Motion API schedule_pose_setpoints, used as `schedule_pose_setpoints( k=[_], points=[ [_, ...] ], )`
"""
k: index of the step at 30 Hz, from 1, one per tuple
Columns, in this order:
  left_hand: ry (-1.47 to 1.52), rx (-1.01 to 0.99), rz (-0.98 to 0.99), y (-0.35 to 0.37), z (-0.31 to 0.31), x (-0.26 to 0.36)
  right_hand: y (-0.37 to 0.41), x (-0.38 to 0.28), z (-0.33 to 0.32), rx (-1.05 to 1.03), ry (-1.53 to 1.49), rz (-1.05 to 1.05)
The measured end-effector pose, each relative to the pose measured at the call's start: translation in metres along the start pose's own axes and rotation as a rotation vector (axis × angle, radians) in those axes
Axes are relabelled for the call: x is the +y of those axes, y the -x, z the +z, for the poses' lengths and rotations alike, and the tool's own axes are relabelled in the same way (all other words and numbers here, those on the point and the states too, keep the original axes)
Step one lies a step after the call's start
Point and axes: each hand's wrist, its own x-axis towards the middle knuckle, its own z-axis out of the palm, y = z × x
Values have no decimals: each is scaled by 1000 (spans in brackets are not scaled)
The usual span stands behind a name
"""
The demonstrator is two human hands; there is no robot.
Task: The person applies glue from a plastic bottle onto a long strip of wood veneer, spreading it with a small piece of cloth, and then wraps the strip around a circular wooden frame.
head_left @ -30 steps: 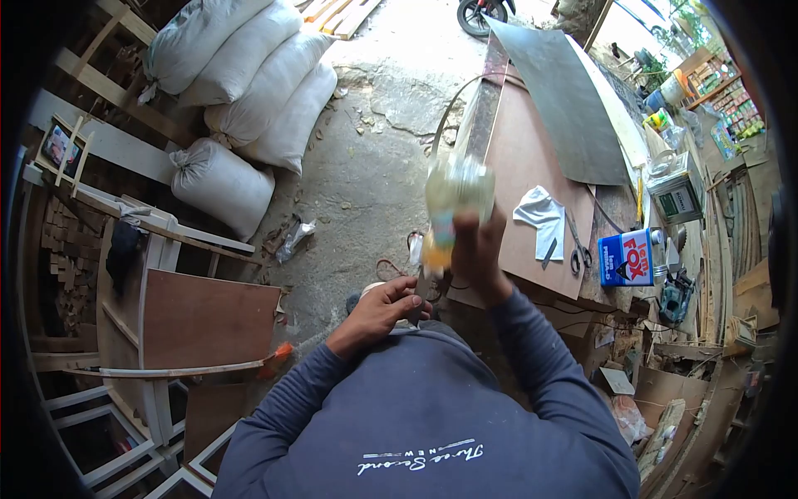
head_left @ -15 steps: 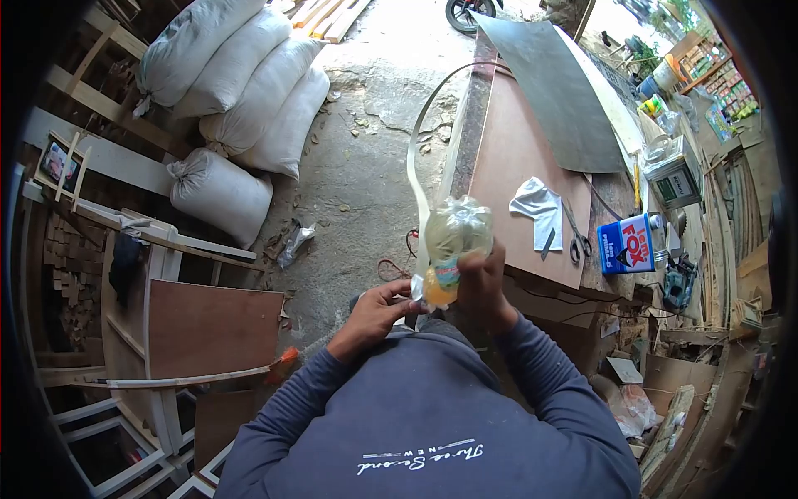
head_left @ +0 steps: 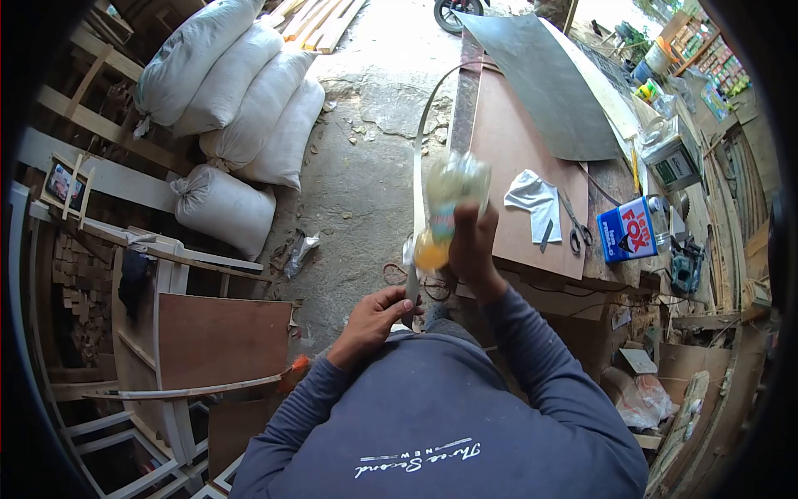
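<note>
My left hand (head_left: 376, 323) pinches the lower end of a long flexible strip (head_left: 418, 158) between thumb and fingers, near my lap. From there the strip runs forward and curves over onto the workbench. In my right hand (head_left: 474, 249) is a clear plastic bottle (head_left: 458, 185), slightly blurred, with yellow-orange stuff at its lower end and a greenish label. The bottle is tilted, that lower end right at the strip, a little beyond my left fingers.
On the workbench to my right lie a plywood sheet (head_left: 515, 125), a white cloth (head_left: 532, 198), scissors (head_left: 573, 224), a grey sheet (head_left: 549, 91) and a blue Fox can (head_left: 628, 230). White sacks (head_left: 224, 209) are piled front left. A brown panel (head_left: 220, 339) stands at my left.
My right hand has moved the bottle forward along the strip, away from my left fingers. The left hand still pinches the strip's end. The view has shifted slightly.
</note>
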Motion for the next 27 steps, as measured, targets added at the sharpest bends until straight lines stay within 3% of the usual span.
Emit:
schedule_pose_setpoints(
  k=[1,4,7,10,13,14,17,19,21,27],
  points=[
    [-37,2,5,-1,-2,-1,11,-15,4,-64,-24,53],
    [-81,-23,26,-4,-3,-7,31,-30,24,-27,-96,-98],
    [11,-84,36,-2,3,-10,-1,-15,2,-99,114,-130],
    [95,-108,44,-5,9,-6,-16,-20,3,-14,34,-80],
    [-68,-113,109,-16,4,-16,8,-35,8,-96,-24,-70],
    [66,-128,16,-13,7,-10,11,-35,11,-99,-16,-114],
    [-185,-84,159,-17,8,-3,-4,-19,-7,-124,180,-89],
    [-85,-130,26,-16,11,-2,-30,-12,-9,34,103,-95],
    [1,-137,-19,-17,17,1,-32,-6,-24,52,135,-32],
    [-59,-122,25,-23,23,-7,1,-24,-19,-105,96,-101]
  ],
)
